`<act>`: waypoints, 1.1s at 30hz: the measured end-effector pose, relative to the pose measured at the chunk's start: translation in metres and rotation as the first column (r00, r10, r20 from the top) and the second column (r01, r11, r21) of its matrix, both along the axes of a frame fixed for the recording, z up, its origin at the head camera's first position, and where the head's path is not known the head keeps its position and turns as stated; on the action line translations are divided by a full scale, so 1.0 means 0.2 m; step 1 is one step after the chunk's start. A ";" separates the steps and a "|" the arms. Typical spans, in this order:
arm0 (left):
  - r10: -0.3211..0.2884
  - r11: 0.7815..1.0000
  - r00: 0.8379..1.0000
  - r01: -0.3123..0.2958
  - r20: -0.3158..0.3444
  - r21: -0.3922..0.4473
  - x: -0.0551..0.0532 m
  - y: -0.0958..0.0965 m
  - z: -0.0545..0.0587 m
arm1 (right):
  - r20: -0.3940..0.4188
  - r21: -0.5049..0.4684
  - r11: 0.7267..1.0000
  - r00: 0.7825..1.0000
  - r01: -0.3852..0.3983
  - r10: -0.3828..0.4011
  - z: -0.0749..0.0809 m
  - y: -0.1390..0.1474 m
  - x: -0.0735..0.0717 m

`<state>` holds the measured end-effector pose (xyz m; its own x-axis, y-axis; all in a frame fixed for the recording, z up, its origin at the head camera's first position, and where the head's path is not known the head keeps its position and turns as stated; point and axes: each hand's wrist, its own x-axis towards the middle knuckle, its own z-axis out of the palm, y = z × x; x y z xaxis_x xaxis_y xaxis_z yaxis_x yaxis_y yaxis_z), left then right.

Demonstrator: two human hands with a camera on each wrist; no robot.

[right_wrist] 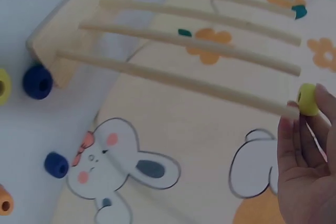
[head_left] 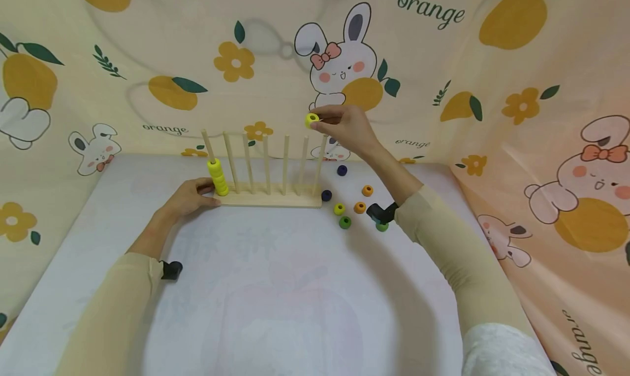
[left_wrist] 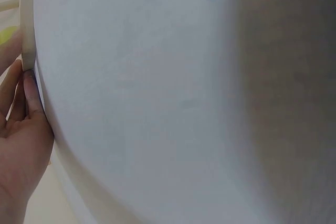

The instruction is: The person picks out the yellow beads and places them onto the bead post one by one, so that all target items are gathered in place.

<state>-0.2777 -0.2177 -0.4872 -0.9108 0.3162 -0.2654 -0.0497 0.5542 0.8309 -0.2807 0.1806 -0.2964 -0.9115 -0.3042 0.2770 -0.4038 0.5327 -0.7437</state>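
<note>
A wooden peg rack (head_left: pixel 270 199) with a row of upright pegs stands toward the back of the table. Several yellow beads (head_left: pixel 217 176) are stacked on its leftmost peg. My left hand (head_left: pixel 192 194) grips the left end of the rack's base, thumb at the front edge and fingers behind; the left wrist view shows this hand (left_wrist: pixel 26 140) at the base's end. Up near the rightmost peg's top, my right hand (head_left: pixel 348 127) pinches one yellow bead (head_left: pixel 311 120) between thumb and fingers. In the right wrist view that bead (right_wrist: pixel 308 99) is beside the peg tip.
Loose beads lie right of the rack: dark blue beads (head_left: pixel 342 170), orange beads (head_left: pixel 367 190), a yellow bead (head_left: pixel 339 208) and green beads (head_left: pixel 345 223), one partly behind the right wrist's black camera (head_left: pixel 381 214). A printed cloth (head_left: pixel 275 15) hangs behind the white table (head_left: pixel 246 266).
</note>
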 end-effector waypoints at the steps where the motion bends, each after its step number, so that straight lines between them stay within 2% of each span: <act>1: -0.001 1.000 1.000 0.001 -0.001 -0.001 0.00 0.00 0.00 | -0.001 0.001 1.000 1.000 -0.009 0.009 0.01 -0.01 0.00; 8: -0.013 0.999 1.000 0.012 -0.019 -0.036 0.02 0.01 0.01 | 0.003 -0.031 0.997 0.997 -0.077 0.077 0.05 -0.13 -0.02; 13: -0.032 0.999 0.999 0.031 -0.037 -0.039 0.01 0.02 0.02 | 0.008 -0.014 0.996 0.996 -0.085 0.085 0.07 -0.19 -0.03; 21: -0.060 0.998 0.997 0.059 -0.047 -0.028 0.00 0.04 0.00 | 0.018 -0.005 0.992 0.991 -0.129 0.129 0.05 -0.27 -0.04; 28: -0.032 0.999 0.999 0.030 -0.041 -0.042 0.01 0.04 0.03 | 0.014 0.032 0.981 0.981 -0.192 0.192 0.06 -0.39 -0.07; 33: -0.023 0.998 0.997 0.019 -0.067 -0.060 0.01 0.04 0.04 | 0.003 0.068 0.977 0.980 -0.200 0.200 0.08 -0.46 -0.10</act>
